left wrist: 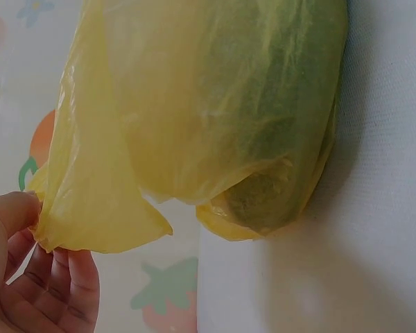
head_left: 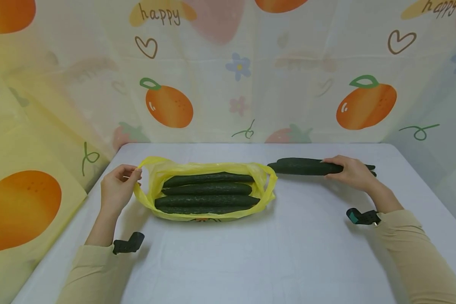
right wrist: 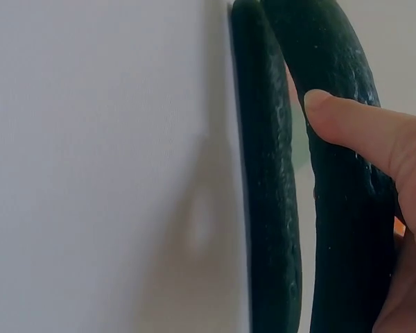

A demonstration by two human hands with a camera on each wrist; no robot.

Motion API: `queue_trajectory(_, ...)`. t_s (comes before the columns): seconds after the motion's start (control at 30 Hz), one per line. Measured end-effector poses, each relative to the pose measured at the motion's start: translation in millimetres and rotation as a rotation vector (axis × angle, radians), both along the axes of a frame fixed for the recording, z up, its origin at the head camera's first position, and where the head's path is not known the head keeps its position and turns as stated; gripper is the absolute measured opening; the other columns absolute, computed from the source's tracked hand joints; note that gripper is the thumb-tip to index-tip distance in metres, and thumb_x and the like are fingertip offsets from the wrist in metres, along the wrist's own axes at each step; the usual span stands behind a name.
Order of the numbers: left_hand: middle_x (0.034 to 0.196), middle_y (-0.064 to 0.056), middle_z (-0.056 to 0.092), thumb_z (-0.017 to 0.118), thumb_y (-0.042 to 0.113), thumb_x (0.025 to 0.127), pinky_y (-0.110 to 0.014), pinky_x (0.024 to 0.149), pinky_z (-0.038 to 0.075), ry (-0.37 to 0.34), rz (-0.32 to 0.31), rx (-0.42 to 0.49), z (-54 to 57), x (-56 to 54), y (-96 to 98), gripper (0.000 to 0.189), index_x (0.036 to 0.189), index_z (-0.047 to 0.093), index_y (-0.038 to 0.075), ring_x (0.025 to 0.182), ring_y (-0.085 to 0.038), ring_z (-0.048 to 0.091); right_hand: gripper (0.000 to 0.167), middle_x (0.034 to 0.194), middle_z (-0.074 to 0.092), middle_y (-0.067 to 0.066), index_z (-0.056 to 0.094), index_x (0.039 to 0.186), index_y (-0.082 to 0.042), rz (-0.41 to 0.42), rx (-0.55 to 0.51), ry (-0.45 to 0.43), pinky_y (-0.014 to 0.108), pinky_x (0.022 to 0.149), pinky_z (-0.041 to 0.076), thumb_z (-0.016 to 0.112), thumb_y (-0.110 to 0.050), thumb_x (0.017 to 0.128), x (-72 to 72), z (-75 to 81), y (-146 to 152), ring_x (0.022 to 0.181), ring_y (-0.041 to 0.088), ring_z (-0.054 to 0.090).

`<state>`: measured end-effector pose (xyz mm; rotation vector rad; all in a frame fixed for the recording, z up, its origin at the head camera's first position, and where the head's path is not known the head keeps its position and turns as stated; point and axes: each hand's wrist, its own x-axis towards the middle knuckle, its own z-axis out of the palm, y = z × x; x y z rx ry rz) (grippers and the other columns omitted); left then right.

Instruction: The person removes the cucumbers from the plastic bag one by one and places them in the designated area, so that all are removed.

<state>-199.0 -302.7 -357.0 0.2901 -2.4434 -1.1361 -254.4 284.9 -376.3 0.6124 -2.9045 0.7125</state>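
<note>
My left hand pinches one handle of a yellow plastic bag between thumb and fingers; the left wrist view shows the gathered handle in that grip. The bag lies with its mouth open, and several dark green cucumbers lie side by side inside. To the right of the bag, my right hand grips a cucumber from above. In the right wrist view the thumb presses across it, while the other fingers are mostly hidden behind. A second cucumber lies beside it, closer to the tabletop.
A white-covered table carries everything. Behind it hangs a pale curtain printed with oranges, flowers and hearts, and a similar yellowish cloth borders the left side. Black wrist cameras sit on both wrists.
</note>
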Motion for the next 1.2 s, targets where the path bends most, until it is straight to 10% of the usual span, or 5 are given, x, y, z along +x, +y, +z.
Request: queue_trajectory(1.2,0.064,0.025,0.056,0.06,0.034,0.088,-0.011,0.052,0.046,-0.024,-0.004,0.008,1.6,4.0,-3.1,0.03,0.096,0.065,0.005,0.059,0.007,0.056,0.046,0.125,0.05,0.03,0.054,0.124,-0.002,-0.018,0.089,-0.155,0.06,0.093,0.037,0.068,-0.015,0.081,-10.1,-10.1,24.8,0.115,0.047,0.045)
